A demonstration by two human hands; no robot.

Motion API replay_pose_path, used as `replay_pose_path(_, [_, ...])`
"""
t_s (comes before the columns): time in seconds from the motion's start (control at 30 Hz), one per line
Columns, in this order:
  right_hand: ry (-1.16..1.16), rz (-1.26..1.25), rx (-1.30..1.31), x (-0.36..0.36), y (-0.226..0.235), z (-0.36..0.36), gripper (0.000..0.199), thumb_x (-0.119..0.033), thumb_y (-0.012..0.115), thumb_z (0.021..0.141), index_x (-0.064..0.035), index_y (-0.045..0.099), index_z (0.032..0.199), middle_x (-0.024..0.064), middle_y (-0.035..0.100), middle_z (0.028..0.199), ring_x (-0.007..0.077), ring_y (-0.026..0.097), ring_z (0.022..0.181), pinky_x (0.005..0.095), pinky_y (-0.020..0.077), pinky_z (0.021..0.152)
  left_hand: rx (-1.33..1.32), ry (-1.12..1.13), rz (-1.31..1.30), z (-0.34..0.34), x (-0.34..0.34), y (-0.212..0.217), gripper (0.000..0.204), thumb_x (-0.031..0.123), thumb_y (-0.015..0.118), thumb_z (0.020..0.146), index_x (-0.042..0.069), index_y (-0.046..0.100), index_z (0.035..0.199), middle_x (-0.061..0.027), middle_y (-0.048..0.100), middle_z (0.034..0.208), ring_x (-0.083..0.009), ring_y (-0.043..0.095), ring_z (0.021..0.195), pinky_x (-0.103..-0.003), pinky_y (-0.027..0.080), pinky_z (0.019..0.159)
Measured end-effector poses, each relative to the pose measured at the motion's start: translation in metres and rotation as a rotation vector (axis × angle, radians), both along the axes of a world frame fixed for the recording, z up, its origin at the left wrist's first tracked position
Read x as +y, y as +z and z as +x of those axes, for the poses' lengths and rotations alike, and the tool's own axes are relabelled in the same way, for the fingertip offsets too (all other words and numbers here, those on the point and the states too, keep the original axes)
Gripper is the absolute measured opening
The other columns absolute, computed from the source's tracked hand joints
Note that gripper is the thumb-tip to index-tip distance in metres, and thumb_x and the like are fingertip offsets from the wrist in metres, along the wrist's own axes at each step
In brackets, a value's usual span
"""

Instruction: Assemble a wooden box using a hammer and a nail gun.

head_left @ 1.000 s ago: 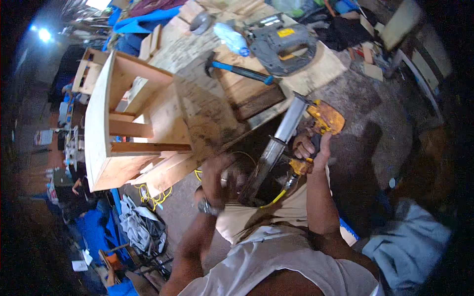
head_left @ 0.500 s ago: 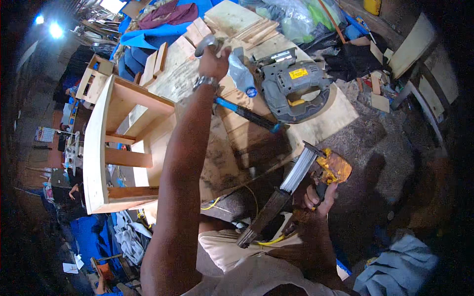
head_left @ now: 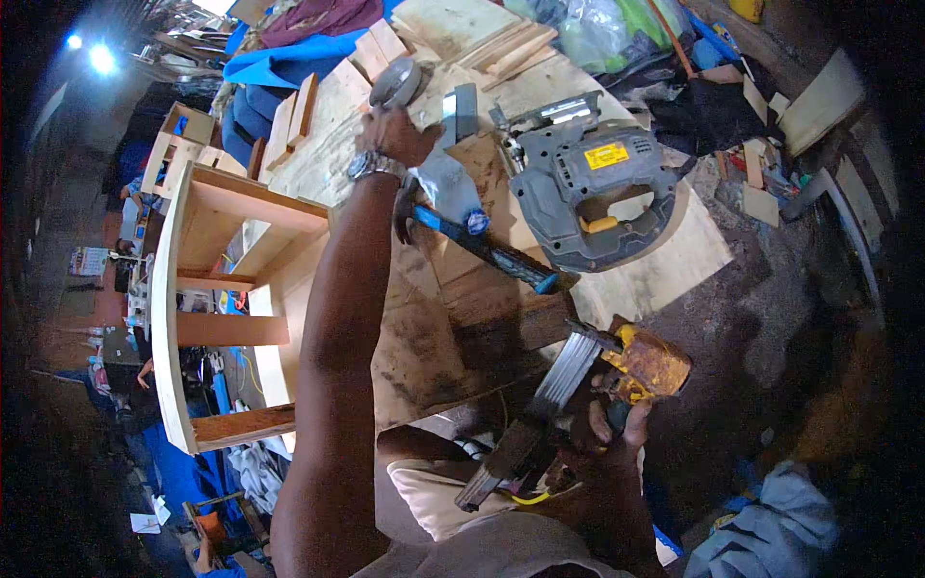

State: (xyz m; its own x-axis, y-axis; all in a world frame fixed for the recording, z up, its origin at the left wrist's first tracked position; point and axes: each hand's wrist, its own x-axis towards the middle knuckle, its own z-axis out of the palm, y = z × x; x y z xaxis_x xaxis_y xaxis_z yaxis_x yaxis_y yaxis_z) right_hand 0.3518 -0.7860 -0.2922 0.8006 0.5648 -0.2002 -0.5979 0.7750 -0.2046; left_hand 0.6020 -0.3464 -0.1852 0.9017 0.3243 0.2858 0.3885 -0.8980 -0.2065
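Observation:
My left hand (head_left: pixel 393 135), with a watch on its wrist, is stretched far out over the plywood bench top (head_left: pixel 424 337). Its fingers curl against the lower edge of a grey round object (head_left: pixel 396 82). Just beside that wrist lie a clear plastic bottle (head_left: pixel 451 185) and a hammer with a blue and black handle (head_left: pixel 487 249). My right hand (head_left: pixel 612 424) stays close to my body and grips a worn yellow nail gun (head_left: pixel 647 361). The gun's long metal magazine (head_left: pixel 561 376) slants down to the left.
A grey jigsaw (head_left: pixel 597 188) with a yellow label rests on a plywood sheet at the right of the bench. An unfinished wooden frame (head_left: pixel 217 289) lies on its side at the left. Wood offcuts, blue cloth and plastic bags crowd the far end.
My left hand left my lap, reached across the bench, and came to rest at the grey round object. The nail gun stayed in my right hand.

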Motion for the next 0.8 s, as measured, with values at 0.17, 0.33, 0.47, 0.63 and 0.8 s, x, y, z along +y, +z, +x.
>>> replay_pose_path(0.17, [-0.012, -0.265, -0.088, -0.008, -0.016, 0.009, 0.077, -0.069, 0.052, 0.093, -0.0003, 0.051, 0.129, 0.0061, 0.061, 0.084, 0.0152, 0.051, 0.051, 0.0313, 0.0491, 0.052, 0.215, 0.139, -0.163, 0.047, -0.021, -0.012, 0.045, 0.037, 0.067, 0.081, 0.004, 0.073, 0.111, -0.0245, 0.067, 0.122, -0.0381, 0.062, 0.12, -0.05, 0.046, 0.103])
replay_pose_path(0.33, [-0.004, -0.354, -0.001, -0.014, -0.027, 0.001, 0.077, -0.069, 0.052, 0.092, -0.0005, 0.052, 0.128, 0.0059, 0.06, 0.084, 0.0154, 0.051, 0.053, 0.0321, 0.05, 0.054, 0.352, 0.015, -0.148, 0.091, 0.042, -0.054, 0.05, 0.041, 0.066, 0.081, -0.001, 0.073, 0.109, -0.0241, 0.069, 0.116, -0.0355, 0.068, 0.11, -0.043, 0.054, 0.093])
replay_pose_path(0.47, [0.013, -0.4, 0.047, -0.008, -0.041, 0.001, 0.077, -0.07, 0.052, 0.092, -0.0008, 0.052, 0.127, 0.0058, 0.06, 0.084, 0.0156, 0.052, 0.054, 0.0329, 0.0507, 0.055, 0.38, 0.022, -0.117, 0.098, 0.044, -0.065, 0.06, 0.053, 0.07, 0.079, 0.004, 0.071, 0.114, -0.0247, 0.069, 0.116, -0.0321, 0.068, 0.111, -0.043, 0.054, 0.093])
replay_pose_path(0.63, [0.036, -0.466, 0.102, -0.011, -0.055, 0.004, 0.077, -0.07, 0.052, 0.092, -0.001, 0.053, 0.126, 0.0057, 0.06, 0.084, 0.0158, 0.052, 0.055, 0.0337, 0.0516, 0.057, 0.045, 0.003, -0.275, 0.087, 0.038, -0.057, 0.064, 0.051, 0.07, 0.081, 0.005, 0.063, 0.126, -0.0185, 0.069, 0.118, -0.0288, 0.067, 0.11, -0.04, 0.054, 0.091])
replay_pose_path(0.8, [0.047, -0.517, 0.168, -0.006, -0.063, -0.001, 0.077, -0.071, 0.052, 0.091, -0.0013, 0.053, 0.125, 0.0055, 0.06, 0.085, 0.016, 0.053, 0.057, 0.0346, 0.0525, 0.058, 0.203, -0.044, -0.141, 0.099, 0.041, -0.051, 0.049, 0.041, 0.067, 0.086, 0.006, 0.067, 0.121, -0.0157, 0.071, 0.114, -0.0266, 0.068, 0.108, -0.039, 0.054, 0.091])
